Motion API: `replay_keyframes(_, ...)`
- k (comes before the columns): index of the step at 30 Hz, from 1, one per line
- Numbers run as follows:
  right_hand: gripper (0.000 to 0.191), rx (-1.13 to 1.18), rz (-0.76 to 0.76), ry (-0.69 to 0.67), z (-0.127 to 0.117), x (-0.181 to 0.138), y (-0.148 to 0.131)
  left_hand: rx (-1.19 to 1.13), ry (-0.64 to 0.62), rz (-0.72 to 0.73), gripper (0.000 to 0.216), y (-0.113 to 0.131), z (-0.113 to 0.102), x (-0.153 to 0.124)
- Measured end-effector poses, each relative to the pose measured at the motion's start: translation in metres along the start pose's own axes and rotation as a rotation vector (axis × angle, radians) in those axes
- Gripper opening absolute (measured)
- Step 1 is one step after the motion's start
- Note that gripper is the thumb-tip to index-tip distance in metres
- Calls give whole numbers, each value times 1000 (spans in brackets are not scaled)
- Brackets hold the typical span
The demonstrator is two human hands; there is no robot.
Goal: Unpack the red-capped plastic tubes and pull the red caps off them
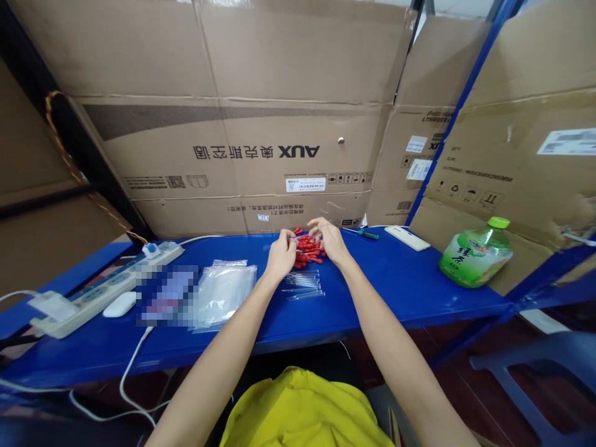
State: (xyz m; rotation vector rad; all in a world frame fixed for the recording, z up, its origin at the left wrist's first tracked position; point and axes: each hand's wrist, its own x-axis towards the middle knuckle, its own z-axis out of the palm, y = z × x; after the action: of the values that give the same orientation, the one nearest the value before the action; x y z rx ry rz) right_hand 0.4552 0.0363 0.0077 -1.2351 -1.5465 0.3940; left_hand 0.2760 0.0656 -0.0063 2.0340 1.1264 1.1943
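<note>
A pile of small red handle-like pieces lies on the blue table between my two hands. My left hand is at the pile's left side with its fingers curled together; what they hold, if anything, is too small to make out. Over the right side of the pile, my right hand has bent fingers spread apart, with the fingertips close to the red pieces. Just nearer to me lie several thin, shiny rods, side by side.
Clear plastic bags lie left of my forearm, beside a blurred-out flat object, a white case and a power strip. Rightward are a green-handled screwdriver, a white phone-like slab and a green bottle. Cardboard walls the back.
</note>
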Motion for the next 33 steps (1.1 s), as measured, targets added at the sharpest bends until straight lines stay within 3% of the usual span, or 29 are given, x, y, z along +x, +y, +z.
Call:
replay_keyframes(6, 25, -168, -51, -391, 5, -12, 2, 39, 102, -196, 19, -24, -5, 11)
replay_keyframes(9, 15, -225, -26, -560, 6, -17, 0, 87, 121, -141, 22, -31, -7, 11)
replay_keyframes(13, 16, -254, 9, -701, 8, -19, -9, 179, 169, -90, 26, -35, -7, 10)
replay_keyframes(17, 18, -324, 24, -720, 9, -20, -15, 157, 165, -104, 31, -35, -6, 10)
replay_keyframes(25, 14, -362, 0, -718, 9, -20, -9, 148, 78, -63, 5, -24, -7, 7)
replay_keyframes(30, 11, -358, -22, -697, 9, -20, -6, 230, -29, -13, 10, -23, -7, 5)
replay_keyframes(33, 11, -332, -31, -616, 8, -20, -7, 238, -52, 12, 13, -22, -6, 5)
